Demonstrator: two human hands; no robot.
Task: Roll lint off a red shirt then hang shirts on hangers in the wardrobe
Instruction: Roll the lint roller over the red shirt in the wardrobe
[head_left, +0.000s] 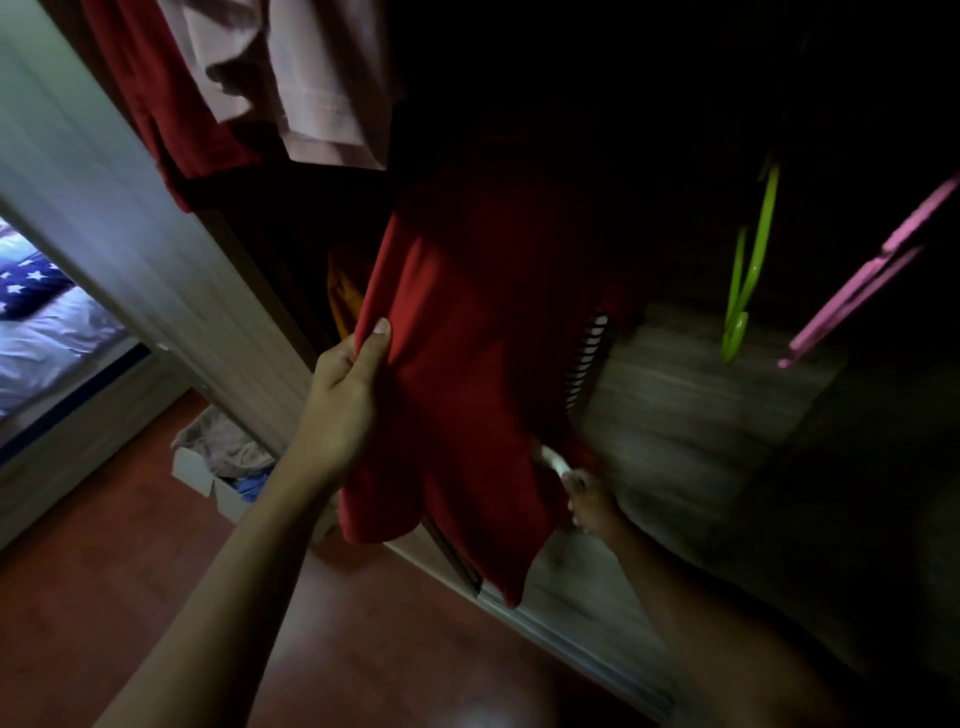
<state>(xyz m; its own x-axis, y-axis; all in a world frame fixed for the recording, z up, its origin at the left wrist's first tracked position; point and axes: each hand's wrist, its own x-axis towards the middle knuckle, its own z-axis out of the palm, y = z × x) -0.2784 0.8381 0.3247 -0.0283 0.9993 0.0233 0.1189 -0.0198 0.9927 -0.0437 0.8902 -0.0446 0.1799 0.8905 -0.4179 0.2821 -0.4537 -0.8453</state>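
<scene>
Here red shirt (467, 338) hangs creased; left grip (343, 405) pinches its edge; right grip (589, 504) clutches white handle (553, 460).

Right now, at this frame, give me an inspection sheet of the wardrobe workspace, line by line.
Surface: wood-grain wardrobe base, dim.
Job's things: red shirt hangs down, top lost in dark; green hanger and pink hanger bare at right.
Clutter: box of clothes on the floor.
Grippers: left hand pinches the red shirt's edge; right hand grips a blurred white object at its lower edge.
Cables: nothing seen.
Surroundings: pale shirt hanging above; bed at left.
</scene>
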